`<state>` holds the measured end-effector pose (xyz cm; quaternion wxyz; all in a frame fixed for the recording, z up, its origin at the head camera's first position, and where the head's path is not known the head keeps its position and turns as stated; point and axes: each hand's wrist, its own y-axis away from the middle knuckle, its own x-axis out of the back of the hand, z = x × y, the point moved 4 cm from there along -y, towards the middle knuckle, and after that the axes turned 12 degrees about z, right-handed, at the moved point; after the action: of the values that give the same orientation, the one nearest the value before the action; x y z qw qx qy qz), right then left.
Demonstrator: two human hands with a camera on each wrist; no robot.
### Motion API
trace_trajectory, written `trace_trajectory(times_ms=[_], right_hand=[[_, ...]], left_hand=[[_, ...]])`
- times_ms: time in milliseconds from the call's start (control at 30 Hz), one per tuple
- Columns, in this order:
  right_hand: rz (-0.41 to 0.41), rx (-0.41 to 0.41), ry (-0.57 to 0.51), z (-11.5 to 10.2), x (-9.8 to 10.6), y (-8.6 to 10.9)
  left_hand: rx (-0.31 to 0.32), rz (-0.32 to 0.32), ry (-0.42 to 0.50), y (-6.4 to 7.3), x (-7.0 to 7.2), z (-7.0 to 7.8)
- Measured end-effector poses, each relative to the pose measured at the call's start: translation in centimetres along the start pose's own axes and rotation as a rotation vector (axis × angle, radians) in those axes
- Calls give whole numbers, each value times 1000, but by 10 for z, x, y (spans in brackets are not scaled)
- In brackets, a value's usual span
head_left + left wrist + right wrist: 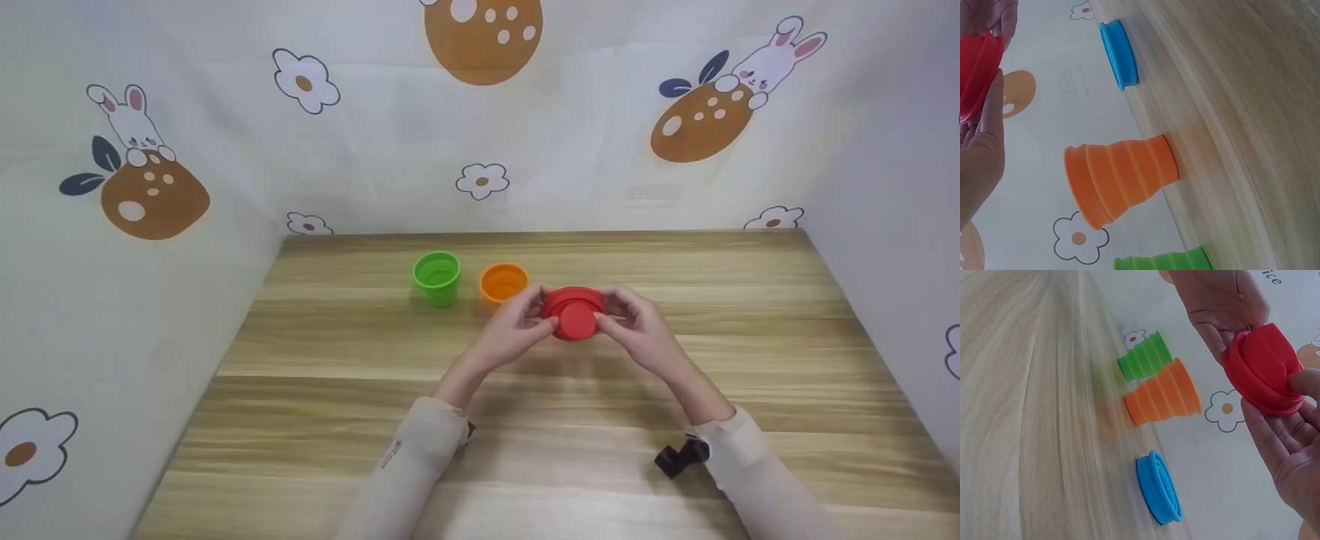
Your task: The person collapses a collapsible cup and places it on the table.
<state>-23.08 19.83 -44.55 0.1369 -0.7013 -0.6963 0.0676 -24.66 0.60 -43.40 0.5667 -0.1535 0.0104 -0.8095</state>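
Note:
A red collapsible silicone cup (577, 319), partly folded, is held between both hands above the table. My left hand (517, 322) grips its left side, thumb at the round base and fingers behind the rim. On the opposite side my right hand (637, 326) grips it the same way, its thumb (1304, 381) against the folded part. Behind and left of the hands stand an orange cup (1123, 177) and a green cup (1145, 357), both extended and upright. A flattened blue cup (1157, 489) lies on the table in the wrist views; the hands hide it in the head view.
The wood-grain table (322, 420) meets a patterned cloth wall (390, 150) at its back edge, with more cloth at both sides. A black wrist device (681, 455) sits by the right sleeve.

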Motion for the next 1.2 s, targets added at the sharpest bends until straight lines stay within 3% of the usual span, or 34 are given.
trace_trajectory(times_ms=[300,500,733,967,1200], right_hand=[[-14,-4,-36,3,0,-1],[-95,23,-107,6,2,2],[-154,14,-182,7,0,2],[-136,32,-226,7,-2,2],[-84,19,-187,4,-4,1]], left_hand=[[-10,41,-75,-3,-1,-1],[-36,76,-127,-5,-2,0],[-65,101,-121,-6,-3,2],[-54,105,-135,-6,-5,4],[-2,100,-95,-4,-6,5]])
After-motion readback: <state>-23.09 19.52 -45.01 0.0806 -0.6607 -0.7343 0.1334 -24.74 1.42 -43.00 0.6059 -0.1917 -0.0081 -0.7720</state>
